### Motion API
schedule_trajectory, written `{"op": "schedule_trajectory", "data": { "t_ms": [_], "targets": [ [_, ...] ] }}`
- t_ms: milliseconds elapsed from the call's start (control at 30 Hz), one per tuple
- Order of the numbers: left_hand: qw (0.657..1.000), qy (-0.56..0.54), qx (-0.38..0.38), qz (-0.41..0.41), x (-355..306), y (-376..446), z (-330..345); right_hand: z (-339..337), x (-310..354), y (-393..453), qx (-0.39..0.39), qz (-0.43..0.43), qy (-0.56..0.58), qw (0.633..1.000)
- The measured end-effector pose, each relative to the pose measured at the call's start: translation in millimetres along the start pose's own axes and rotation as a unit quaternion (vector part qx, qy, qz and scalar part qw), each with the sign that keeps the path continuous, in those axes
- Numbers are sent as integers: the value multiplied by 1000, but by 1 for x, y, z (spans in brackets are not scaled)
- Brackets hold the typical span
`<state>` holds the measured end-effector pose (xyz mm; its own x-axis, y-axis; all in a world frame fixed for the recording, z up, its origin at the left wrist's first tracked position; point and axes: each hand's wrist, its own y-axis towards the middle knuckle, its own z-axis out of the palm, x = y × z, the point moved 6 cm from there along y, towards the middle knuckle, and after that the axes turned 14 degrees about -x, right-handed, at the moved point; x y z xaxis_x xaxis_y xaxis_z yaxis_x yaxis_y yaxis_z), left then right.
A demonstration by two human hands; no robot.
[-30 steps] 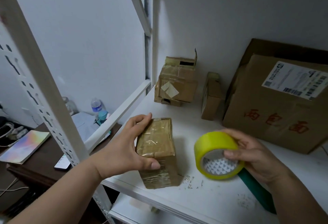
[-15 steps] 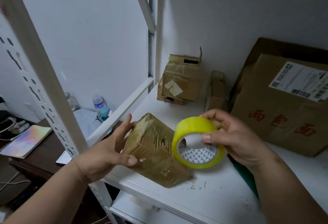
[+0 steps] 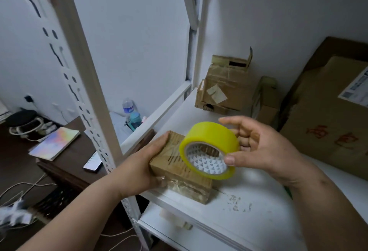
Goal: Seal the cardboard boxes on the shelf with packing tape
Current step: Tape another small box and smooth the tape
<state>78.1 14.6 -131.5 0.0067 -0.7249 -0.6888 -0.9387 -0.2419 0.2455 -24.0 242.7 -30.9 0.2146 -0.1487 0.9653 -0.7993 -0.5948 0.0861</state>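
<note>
Nearest us, our left hand (image 3: 139,168) grips the small cardboard box (image 3: 180,173) at the front edge of the white shelf (image 3: 258,211), fingers curled over its far left corner and thumb against its near side; the box is closed and wrapped in clear tape, so we cannot tell what is in it. Just above its right end, our right hand (image 3: 264,149) holds the yellow tape roll (image 3: 209,150), thumb pressed on the roll's near rim, the other fingers loosely spread behind it, the index finger out straight; the roll stands on edge, its patterned core facing us. Farther back on the shelf, near the corner post, sits a worn brown box (image 3: 223,89) with a top flap raised, its inside hidden from us; beside it stands a narrow carton (image 3: 266,99), closed; to the right lies a large carton (image 3: 330,123) with red characters and a shipping label. Beyond the rack, on the left, a dark desk (image 3: 65,163) carries a water bottle (image 3: 128,107) and a notebook (image 3: 54,143).
</note>
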Motion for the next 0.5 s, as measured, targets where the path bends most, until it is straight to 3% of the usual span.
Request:
{"op": "schedule_trajectory", "data": {
  "t_ms": [100,233,500],
  "targets": [
    [999,34,11,-20,4,2,1,4,-10,1,3,8,14,1000],
    [968,239,10,76,-22,4,-7,11,-17,-3,-8,2,39,999],
    [951,293,18,94,-28,1,9,10,-21,-3,-58,-11,33,998]
  ]
}}
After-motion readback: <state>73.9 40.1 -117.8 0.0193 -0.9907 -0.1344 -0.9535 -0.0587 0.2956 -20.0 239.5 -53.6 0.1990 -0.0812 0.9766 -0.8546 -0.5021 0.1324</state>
